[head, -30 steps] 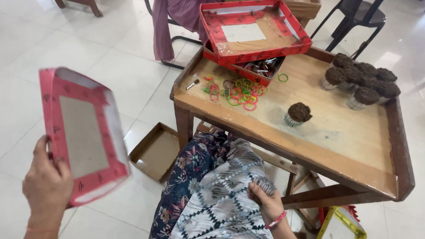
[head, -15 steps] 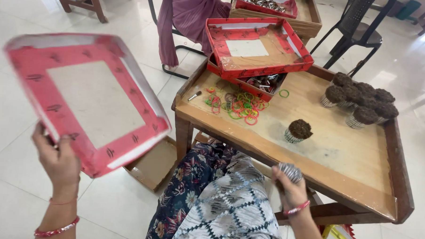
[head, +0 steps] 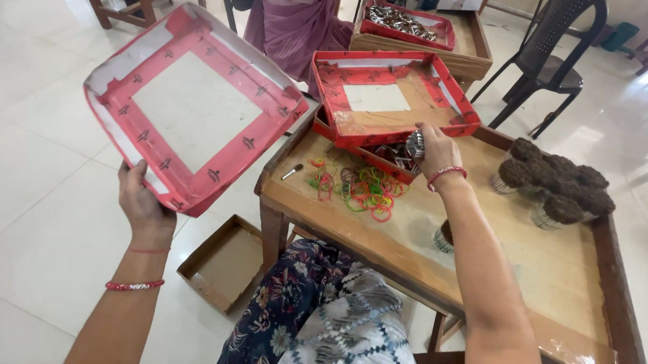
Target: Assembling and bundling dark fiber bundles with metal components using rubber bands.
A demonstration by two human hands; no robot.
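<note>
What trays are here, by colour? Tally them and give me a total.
Red trays: 4 - held tray, tilted tray, tray beneath it, far tray
Brown cardboard tray, on the floor: 1
Total: 5

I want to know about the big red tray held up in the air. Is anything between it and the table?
Nothing visible. The left hand holds the red tray over the floor, just left of the wooden table, with open air between.
</note>
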